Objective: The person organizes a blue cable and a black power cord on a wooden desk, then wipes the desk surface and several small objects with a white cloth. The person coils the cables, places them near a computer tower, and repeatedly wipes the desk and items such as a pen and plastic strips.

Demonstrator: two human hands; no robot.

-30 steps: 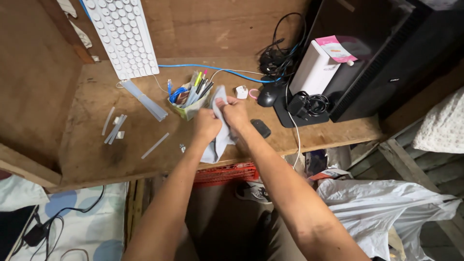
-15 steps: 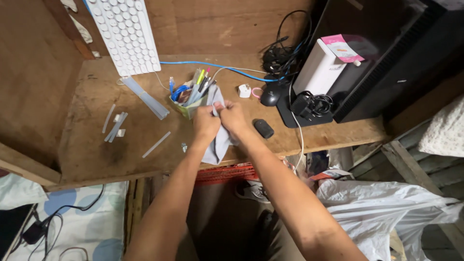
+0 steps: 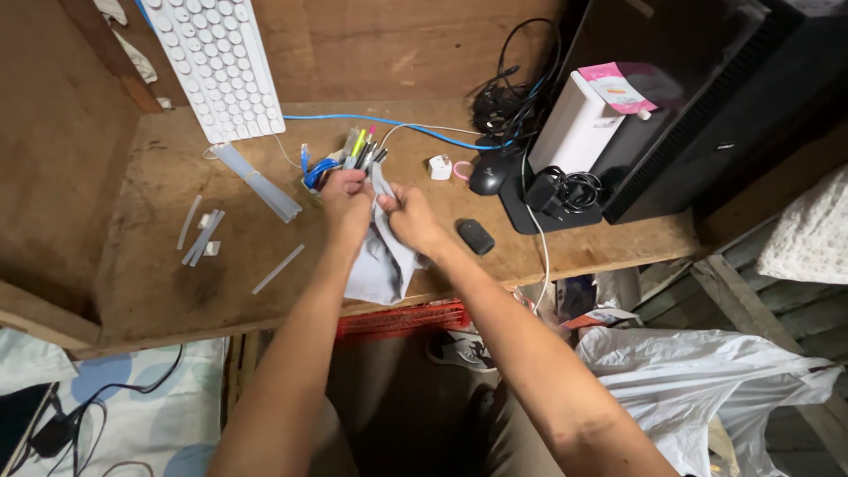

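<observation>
A rough wooden table [image 3: 177, 283] filled the corner of a plywood-walled nook, with a white keyboard [image 3: 216, 66] leaning against the back wall and a black computer tower [image 3: 707, 97] on the right. A white box [image 3: 579, 124] stood before the tower, a tangle of black cables [image 3: 517, 88] lay behind it, and a blue cable [image 3: 389, 122] ran along the back edge. A black mouse [image 3: 488, 179] and a small dark oval gadget [image 3: 475, 237] sat near the front right. Clear plastic strips [image 3: 256, 184] were scattered on the left part of the table.

Both hands met over the middle of the table, just in front of a pen holder [image 3: 340, 168] stuffed with markers and pens. The left hand [image 3: 346, 201] was closed on the upper edge of a pale grey cloth [image 3: 378, 265], its grip pinching the fabric close beside the holder. The right hand [image 3: 408, 219] also held the cloth, grip narrow and closed on a fold a little to the right. The rest of the cloth hung down and lay on the table toward the front edge.

Judging from this, the cloth was being gathered or folded between the hands. Doing that well probably meant keeping both pinches near the top edge, pulling the fabric flat between them, and keeping the knuckles clear of the pen holder, which looked light enough to tip. The loose lower part might drag across small bits on the table.
</observation>
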